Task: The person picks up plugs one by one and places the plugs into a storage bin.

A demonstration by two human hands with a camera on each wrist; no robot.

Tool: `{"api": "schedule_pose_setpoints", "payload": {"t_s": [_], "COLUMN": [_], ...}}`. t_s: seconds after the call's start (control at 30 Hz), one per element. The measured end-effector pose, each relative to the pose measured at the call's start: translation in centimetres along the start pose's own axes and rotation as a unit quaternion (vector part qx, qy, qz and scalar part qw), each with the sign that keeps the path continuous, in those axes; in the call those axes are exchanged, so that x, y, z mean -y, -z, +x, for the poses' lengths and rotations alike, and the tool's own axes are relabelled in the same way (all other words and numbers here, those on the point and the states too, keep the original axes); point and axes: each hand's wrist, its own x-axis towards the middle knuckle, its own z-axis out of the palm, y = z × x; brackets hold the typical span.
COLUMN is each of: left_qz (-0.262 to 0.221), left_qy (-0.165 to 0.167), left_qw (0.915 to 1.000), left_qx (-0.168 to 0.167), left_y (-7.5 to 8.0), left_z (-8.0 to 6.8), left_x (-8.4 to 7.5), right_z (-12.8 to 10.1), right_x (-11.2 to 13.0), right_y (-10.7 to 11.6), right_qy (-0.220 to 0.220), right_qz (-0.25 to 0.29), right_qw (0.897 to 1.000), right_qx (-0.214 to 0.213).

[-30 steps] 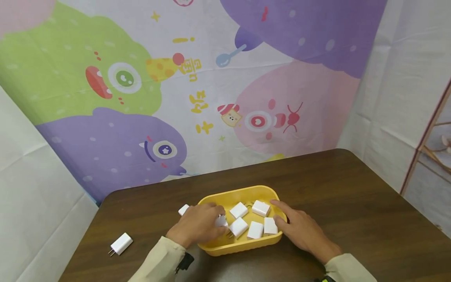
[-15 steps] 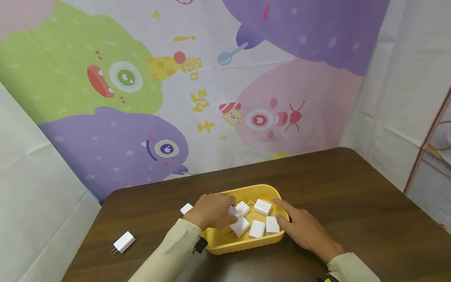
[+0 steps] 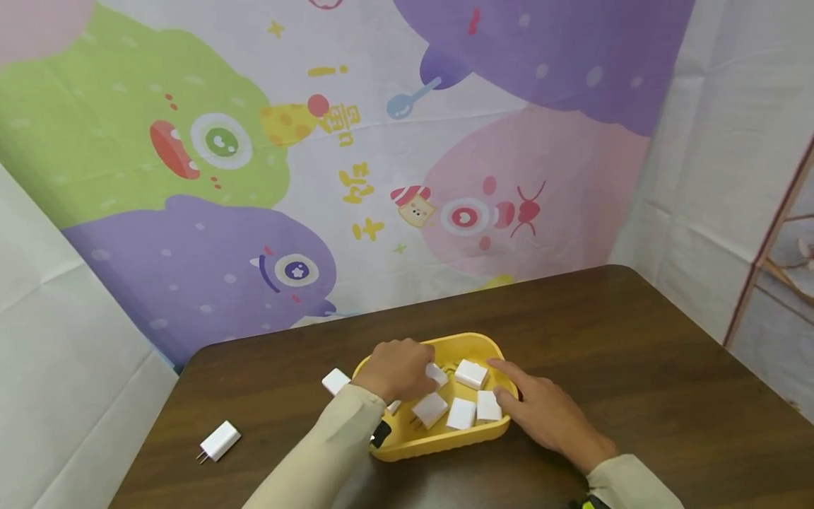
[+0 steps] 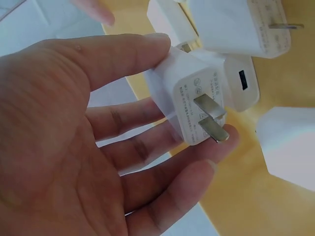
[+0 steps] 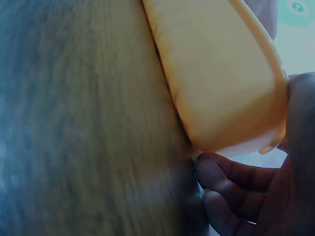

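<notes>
My left hand (image 3: 400, 371) reaches into the yellow basket (image 3: 439, 444) over its back left part. In the left wrist view, its thumb and fingers pinch a white USB wall charger (image 4: 184, 98), its two metal prongs pointing away from the palm. Other white chargers (image 3: 461, 414) lie in the basket, with one more (image 3: 471, 375) near the back right corner. At the basket's right end my right hand (image 3: 540, 410) grips the wall, thumb at the inner side. The right wrist view shows curled fingers (image 5: 216, 177) against the basket's outer end.
On the brown wooden table (image 3: 572, 339), a loose charger (image 3: 220, 442) lies at the left, prongs toward the front. Another charger (image 3: 335, 382) lies just outside the basket's left end, partly behind the left forearm. A cartoon-printed cloth (image 3: 375, 268) hangs behind the table.
My left hand has moved right and away from me inside the basket, from its left end toward the back middle. My right hand stays at the basket's right end.
</notes>
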Motion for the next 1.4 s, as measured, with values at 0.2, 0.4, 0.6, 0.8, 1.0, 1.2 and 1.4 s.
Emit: {"api": "schedule_pose_setpoints", "payload": {"t_s": [0.2,0.4,0.6,0.8,1.0,1.2,1.4], "left_qz": [0.002,0.019,0.023,0.030,0.027,0.017,-0.002], "left_qy": [0.011,0.000,-0.003,-0.005,0.000,-0.018,-0.025], "left_qw": [0.9999,0.9997,0.9997,0.9995,0.9995,0.9984,0.9979], "left_qx": [-0.009,-0.012,-0.005,-0.009,-0.018,-0.051,-0.060], "left_y": [-0.3,-0.2,-0.2,-0.4,-0.3,-0.1,0.2], "left_z": [0.5,0.8,0.8,0.8,0.8,0.5,-0.2], "left_x": [-0.4,-0.8,-0.9,-0.9,-0.9,-0.8,-0.6], "right_z": [0.0,0.1,0.1,0.0,0.0,0.1,0.1], "right_x": [0.1,0.2,0.3,0.3,0.2,0.2,0.2], "right_y": [0.0,0.1,0.2,0.1,0.1,0.2,0.1], "right_qy": [-0.006,-0.008,-0.007,-0.008,-0.009,-0.013,-0.010], "right_qz": [0.001,0.003,0.008,0.008,0.005,0.004,-0.002], "right_qw": [1.000,1.000,1.000,1.000,1.000,1.000,1.000], "right_qx": [0.000,0.002,0.008,0.005,0.003,0.006,0.002]}}
